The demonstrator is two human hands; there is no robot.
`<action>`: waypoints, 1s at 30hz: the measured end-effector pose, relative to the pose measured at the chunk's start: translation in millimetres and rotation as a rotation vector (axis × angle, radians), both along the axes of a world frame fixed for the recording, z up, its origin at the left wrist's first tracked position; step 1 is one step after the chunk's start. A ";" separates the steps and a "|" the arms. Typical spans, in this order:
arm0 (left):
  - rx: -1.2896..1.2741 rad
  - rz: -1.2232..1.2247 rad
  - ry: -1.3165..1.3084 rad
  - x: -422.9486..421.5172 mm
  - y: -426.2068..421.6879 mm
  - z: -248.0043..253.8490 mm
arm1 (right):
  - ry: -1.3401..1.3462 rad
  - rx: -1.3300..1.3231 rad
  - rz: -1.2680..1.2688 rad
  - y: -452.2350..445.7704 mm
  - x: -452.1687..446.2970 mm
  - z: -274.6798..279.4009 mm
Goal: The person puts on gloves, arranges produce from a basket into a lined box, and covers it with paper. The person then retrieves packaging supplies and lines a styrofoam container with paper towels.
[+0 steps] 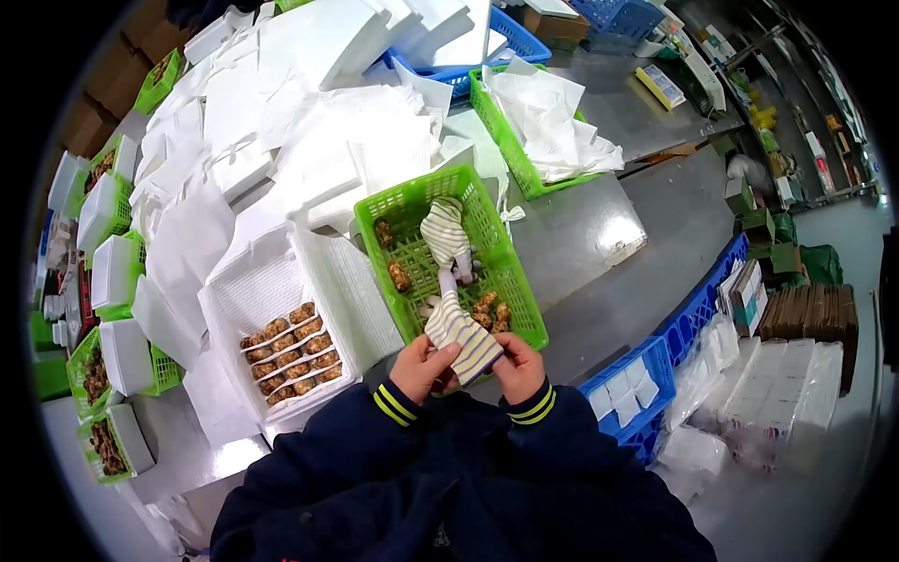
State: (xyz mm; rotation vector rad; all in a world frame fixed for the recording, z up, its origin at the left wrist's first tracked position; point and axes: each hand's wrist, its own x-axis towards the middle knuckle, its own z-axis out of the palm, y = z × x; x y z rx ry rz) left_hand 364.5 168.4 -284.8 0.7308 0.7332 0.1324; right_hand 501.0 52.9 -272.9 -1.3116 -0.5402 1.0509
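My left hand (421, 366) pinches the cuff of a striped work glove (461, 335) between thumb and fingers. On the other side of that cuff, my right hand (521, 369) grips its edge. The glove's fingers point away from me, over a green plastic basket (518, 298). A second striped glove (444, 230) lies inside the basket, its fingers meeting those of the held one. Several brown knobbly tuber-like pieces (400, 275) rest on the basket's bottom, partly hidden by the gloves.
Left of the basket, a white foam box (225, 314) holds rows of brown pieces between white strips. White foam sheets (318, 140) pile up behind. Another green basket (524, 173) contains white sheets. Blue crates (667, 361) stand at right; green baskets (167, 370) line the left.
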 end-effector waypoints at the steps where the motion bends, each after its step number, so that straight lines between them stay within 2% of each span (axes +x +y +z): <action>1: 0.248 -0.009 0.166 -3.6 4.6 10.2 | -0.009 -0.012 0.014 3.0 2.5 5.6; 2: 0.504 0.083 0.219 -8.4 6.2 5.6 | -0.021 -0.025 0.029 5.3 5.0 12.5; 3: 0.589 0.153 0.154 -10.7 9.9 11.6 | -0.069 -0.072 0.012 10.0 3.8 20.2; 4: 0.667 0.229 0.091 -14.2 12.0 23.9 | -0.335 -0.102 0.025 12.0 3.6 19.4; 5: 0.735 0.098 0.133 -18.1 11.5 39.3 | -0.452 -0.088 0.032 14.9 2.7 21.4; 6: 0.735 0.062 0.037 -15.4 10.2 55.3 | -0.568 -0.072 0.045 18.6 0.7 27.0; 8: 1.242 0.068 0.003 -5.9 8.6 53.1 | -0.718 -0.023 0.042 23.5 -6.3 35.5; 10: 1.036 -0.022 0.087 -8.0 11.4 50.4 | -0.789 -0.019 -0.056 27.9 -13.6 46.1; 11: 0.867 -0.015 0.059 -8.6 13.3 42.4 | -0.892 0.037 0.019 24.1 -10.5 52.0; 12: 0.697 -0.011 0.034 -9.0 16.0 38.3 | -1.042 0.227 0.037 26.9 -7.2 53.7; 14: 0.457 0.052 -0.032 -5.3 18.7 32.2 | -1.340 0.171 0.302 21.4 -3.2 65.5; 16: 0.509 0.127 -0.047 -0.5 16.1 39.4 | -1.336 -0.106 0.278 19.3 -17.5 53.1; 18: 0.376 0.174 -0.173 6.5 -2.7 45.2 | -1.307 -0.678 0.481 16.6 -20.3 23.0; 19: 0.614 0.011 -0.109 2.7 -7.7 43.5 | -1.057 -0.884 0.669 22.5 -13.0 19.9; 20: 0.517 -0.076 -0.150 0.2 -16.8 41.3 | -0.767 -0.444 0.547 3.3 -0.1 -15.2; 21: 0.668 -0.134 -0.206 -1.8 -15.5 41.5 | -0.766 -0.440 0.542 8.5 2.6 -24.9; 23: 0.943 -0.251 -0.296 -3.7 -12.4 44.2 | 0.409 -0.086 0.386 28.2 2.8 -35.0; 24: 0.963 -0.260 -0.296 -4.0 -16.2 42.7 | 0.715 0.026 0.337 34.2 3.2 -46.0; 26: 1.163 -0.300 -0.288 -4.9 -13.0 42.9 | 0.955 0.109 0.231 34.0 9.2 -73.6; 29: 1.191 -0.313 -0.331 0.9 -11.7 48.8 | 1.279 0.160 0.078 19.1 17.6 -109.2; 30: 1.191 -0.323 -0.333 2.7 -10.2 49.1 | 1.162 0.212 0.098 33.0 16.1 -97.6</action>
